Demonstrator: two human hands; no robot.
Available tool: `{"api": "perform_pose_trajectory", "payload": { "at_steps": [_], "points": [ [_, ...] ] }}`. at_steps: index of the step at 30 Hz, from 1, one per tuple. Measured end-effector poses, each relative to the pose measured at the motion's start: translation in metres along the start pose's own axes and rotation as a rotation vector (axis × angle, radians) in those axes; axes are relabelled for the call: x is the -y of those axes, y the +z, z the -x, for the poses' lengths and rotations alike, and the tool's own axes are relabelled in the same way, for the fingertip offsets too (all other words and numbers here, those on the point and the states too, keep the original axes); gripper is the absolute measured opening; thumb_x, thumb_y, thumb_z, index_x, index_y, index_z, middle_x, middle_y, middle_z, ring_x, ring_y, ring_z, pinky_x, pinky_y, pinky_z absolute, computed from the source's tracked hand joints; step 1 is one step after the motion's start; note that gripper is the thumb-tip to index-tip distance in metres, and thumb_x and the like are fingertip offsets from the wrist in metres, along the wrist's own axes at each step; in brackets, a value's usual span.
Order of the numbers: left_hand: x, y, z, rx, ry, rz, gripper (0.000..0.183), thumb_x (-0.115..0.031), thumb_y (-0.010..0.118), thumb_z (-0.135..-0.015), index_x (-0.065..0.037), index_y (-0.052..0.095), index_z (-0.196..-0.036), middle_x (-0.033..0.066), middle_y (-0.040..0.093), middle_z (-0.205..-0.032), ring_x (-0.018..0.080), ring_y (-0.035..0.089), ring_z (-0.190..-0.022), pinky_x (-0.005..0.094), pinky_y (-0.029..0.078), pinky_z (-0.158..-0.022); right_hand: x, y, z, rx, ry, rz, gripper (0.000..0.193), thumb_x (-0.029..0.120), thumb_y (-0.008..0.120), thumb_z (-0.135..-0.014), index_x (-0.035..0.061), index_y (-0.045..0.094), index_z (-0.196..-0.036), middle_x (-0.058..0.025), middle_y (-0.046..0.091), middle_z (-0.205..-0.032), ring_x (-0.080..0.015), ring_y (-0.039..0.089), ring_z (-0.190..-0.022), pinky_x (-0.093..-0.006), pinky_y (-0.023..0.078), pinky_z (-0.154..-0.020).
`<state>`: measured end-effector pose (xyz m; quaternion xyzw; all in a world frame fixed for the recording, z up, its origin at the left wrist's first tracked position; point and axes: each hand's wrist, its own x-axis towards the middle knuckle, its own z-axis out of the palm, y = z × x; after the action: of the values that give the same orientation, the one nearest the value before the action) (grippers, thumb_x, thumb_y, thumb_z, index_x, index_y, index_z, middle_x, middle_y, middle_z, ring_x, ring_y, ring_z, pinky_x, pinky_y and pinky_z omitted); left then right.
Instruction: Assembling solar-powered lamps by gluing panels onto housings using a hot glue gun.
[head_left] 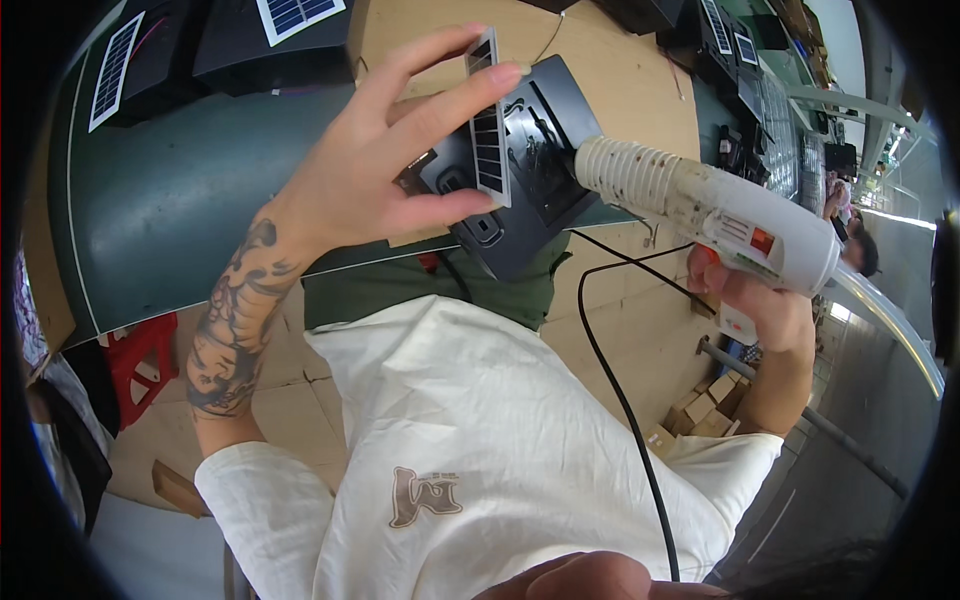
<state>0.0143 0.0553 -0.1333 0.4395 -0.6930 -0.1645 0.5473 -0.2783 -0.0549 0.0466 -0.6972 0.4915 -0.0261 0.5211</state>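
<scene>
My left hand (370,165) holds a small solar panel (489,135) by its edges, thumb on the near edge and fingers on the far one. The panel stands nearly on edge above a black plastic housing (575,105), which has a recess and thin wires in it and lies tilted at the table's front edge. In my right hand (760,302) is a white glue gun (730,205) with a ribbed front, gripped by its handle. Its nose reaches the recess; whether the tip touches is hidden. A clear glue stick (890,315) sticks out of its rear.
Black boxes (240,65) with solar panels stand at the back left of the green-topped table (180,210). Cardboard (640,90) covers its middle. A black cable (610,375) hangs across my front. More black units (715,60) sit at the far right. A red stool (140,365) is at lower left.
</scene>
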Motion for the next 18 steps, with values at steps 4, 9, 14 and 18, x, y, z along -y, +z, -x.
{"api": "perform_pose_trajectory", "payload": {
  "at_steps": [4, 9, 14, 18],
  "points": [
    [0.002, 0.001, 0.0, -0.012, 0.015, 0.005, 0.08, -0.01, 0.087, -0.071, -0.011, 0.052, -0.143, 0.0164, 0.035, -0.148, 0.0317, 0.046, -0.132, 0.0411, 0.054, -0.101, 0.006, -0.002, 0.0, 0.009, 0.061, 0.097, 0.023, -0.003, 0.063, -0.077, -0.0033, 0.066, -0.1, -0.0064, 0.065, -0.08, -0.0145, 0.06, -0.071, -0.0294, 0.05, -0.064],
    [-0.006, -0.005, -0.003, 0.011, 0.006, -0.041, 0.08, -0.01, 0.086, -0.071, -0.011, 0.052, -0.143, 0.0158, 0.035, -0.148, 0.0312, 0.046, -0.132, 0.0411, 0.054, -0.101, 0.018, -0.009, -0.002, 0.054, 0.076, 0.181, 0.024, -0.002, 0.062, -0.076, -0.0032, 0.065, -0.1, -0.0063, 0.065, -0.08, -0.0142, 0.059, -0.071, -0.0288, 0.049, -0.063],
    [0.005, -0.003, 0.003, -0.004, 0.068, -0.066, 0.087, -0.012, 0.087, -0.064, -0.002, 0.05, -0.142, 0.0259, 0.039, -0.146, 0.0405, 0.046, -0.133, 0.046, 0.041, -0.108, 0.041, 0.007, -0.01, 0.007, 0.086, 0.194, 0.034, -0.002, 0.061, -0.07, -0.0033, 0.064, -0.104, -0.0063, 0.064, -0.08, -0.015, 0.059, -0.072, -0.03, 0.049, -0.063],
    [0.003, -0.001, 0.002, 0.0, 0.043, -0.028, 0.084, -0.008, 0.085, -0.067, -0.001, 0.049, -0.142, 0.0254, 0.035, -0.148, 0.04, 0.045, -0.134, 0.0443, 0.047, -0.105, 0.052, 0.003, -0.015, 0.016, 0.046, 0.3, 0.045, 0.001, 0.065, -0.069, -0.0008, 0.064, -0.114, -0.0082, 0.066, -0.085, -0.015, 0.06, -0.073, -0.0296, 0.05, -0.065]
  ]
}}
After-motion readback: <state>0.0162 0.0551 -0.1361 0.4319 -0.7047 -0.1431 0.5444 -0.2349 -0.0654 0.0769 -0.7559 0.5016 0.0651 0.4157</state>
